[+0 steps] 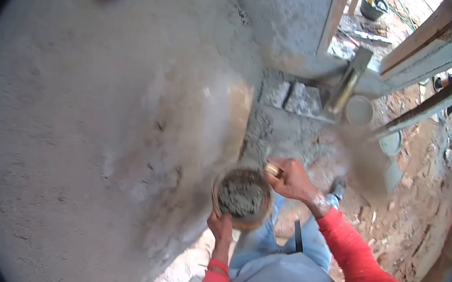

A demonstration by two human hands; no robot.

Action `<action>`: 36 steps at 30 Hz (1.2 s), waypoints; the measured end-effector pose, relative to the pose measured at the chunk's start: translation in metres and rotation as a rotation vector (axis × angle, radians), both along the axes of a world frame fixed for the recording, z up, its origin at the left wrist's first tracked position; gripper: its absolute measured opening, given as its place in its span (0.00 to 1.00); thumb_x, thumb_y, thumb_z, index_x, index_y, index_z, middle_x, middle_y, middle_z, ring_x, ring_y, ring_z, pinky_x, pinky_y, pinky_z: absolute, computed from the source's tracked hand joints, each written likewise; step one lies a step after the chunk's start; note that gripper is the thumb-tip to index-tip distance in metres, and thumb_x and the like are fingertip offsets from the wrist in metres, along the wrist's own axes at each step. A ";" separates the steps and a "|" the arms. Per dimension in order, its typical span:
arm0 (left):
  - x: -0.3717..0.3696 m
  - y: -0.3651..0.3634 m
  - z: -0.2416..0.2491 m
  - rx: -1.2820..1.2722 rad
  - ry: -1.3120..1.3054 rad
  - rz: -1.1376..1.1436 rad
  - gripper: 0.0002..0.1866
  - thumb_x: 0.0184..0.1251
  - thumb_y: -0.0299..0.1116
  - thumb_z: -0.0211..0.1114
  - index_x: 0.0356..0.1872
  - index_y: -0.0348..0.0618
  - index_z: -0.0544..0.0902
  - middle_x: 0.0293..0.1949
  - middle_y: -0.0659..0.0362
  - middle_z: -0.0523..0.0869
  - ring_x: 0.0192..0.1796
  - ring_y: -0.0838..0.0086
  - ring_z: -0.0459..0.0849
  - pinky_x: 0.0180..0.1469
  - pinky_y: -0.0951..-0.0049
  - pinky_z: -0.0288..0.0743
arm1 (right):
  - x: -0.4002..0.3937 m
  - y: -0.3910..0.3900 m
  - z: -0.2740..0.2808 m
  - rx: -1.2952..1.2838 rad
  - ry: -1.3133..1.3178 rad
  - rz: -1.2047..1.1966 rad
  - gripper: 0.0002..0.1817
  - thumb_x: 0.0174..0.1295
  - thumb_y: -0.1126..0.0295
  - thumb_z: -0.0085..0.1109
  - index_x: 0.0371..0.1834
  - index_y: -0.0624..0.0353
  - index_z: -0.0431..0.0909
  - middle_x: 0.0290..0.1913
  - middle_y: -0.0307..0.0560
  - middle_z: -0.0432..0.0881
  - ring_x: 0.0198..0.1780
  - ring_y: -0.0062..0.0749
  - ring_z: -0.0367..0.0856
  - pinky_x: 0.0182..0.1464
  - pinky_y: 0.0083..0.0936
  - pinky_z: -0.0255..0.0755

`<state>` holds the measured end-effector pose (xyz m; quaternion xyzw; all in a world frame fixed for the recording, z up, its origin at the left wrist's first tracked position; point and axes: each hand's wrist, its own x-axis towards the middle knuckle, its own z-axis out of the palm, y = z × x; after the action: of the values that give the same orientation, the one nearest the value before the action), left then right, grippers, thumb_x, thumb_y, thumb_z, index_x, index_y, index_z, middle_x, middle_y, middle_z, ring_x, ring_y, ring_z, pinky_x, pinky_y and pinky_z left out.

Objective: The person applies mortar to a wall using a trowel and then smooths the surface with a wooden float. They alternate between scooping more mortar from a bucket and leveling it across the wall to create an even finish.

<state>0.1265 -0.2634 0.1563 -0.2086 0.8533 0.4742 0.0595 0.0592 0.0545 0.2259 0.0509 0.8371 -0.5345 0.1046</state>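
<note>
My left hand (221, 228) grips the near left rim of a round bucket (252, 223), just above my legs. Wet grey mortar (240, 196) lies inside it. My right hand (293, 180) is closed around the light-coloured handle of a trowel (273, 170), at the bucket's upper right rim. The trowel's blade cannot be made out. Close on the left rises a wall (98, 125) with rough grey plaster, damp and patchy near the bucket.
Blocks (304, 99) lie in the corner ahead, with a long straight board (351, 80) leaning beside them. A round container (359, 109) stands to their right. Slanting timber (433, 110) crosses the right side over rubble-strewn ground (395, 235). A black bucket (373, 9) sits beyond the opening.
</note>
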 end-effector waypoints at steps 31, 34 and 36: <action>0.034 0.181 -0.002 0.456 -0.209 -0.037 0.25 0.55 0.17 0.66 0.59 0.33 0.86 0.49 0.61 0.89 0.49 0.74 0.85 0.53 0.72 0.80 | 0.133 0.134 -0.016 -1.178 -0.447 -0.356 0.11 0.75 0.65 0.60 0.40 0.62 0.82 0.23 0.42 0.80 0.15 0.27 0.77 0.17 0.27 0.73; 0.033 0.144 0.002 0.439 -0.231 0.008 0.26 0.54 0.17 0.66 0.59 0.33 0.86 0.50 0.60 0.89 0.50 0.74 0.85 0.54 0.72 0.79 | 0.076 0.154 0.012 -1.139 -0.148 -0.474 0.10 0.76 0.67 0.58 0.39 0.62 0.81 0.24 0.43 0.81 0.16 0.26 0.77 0.17 0.25 0.74; 0.031 0.116 0.015 0.421 -0.232 -0.002 0.26 0.54 0.17 0.67 0.59 0.32 0.86 0.50 0.60 0.89 0.50 0.74 0.85 0.54 0.72 0.79 | 0.035 0.170 0.034 -0.958 0.066 -0.639 0.10 0.76 0.67 0.59 0.39 0.62 0.81 0.25 0.43 0.82 0.18 0.25 0.79 0.20 0.24 0.75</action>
<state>0.1575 -0.1471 0.1712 -0.2439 0.7234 0.6142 0.1998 0.0943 0.2246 0.2602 0.2316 0.4473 -0.8604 -0.0771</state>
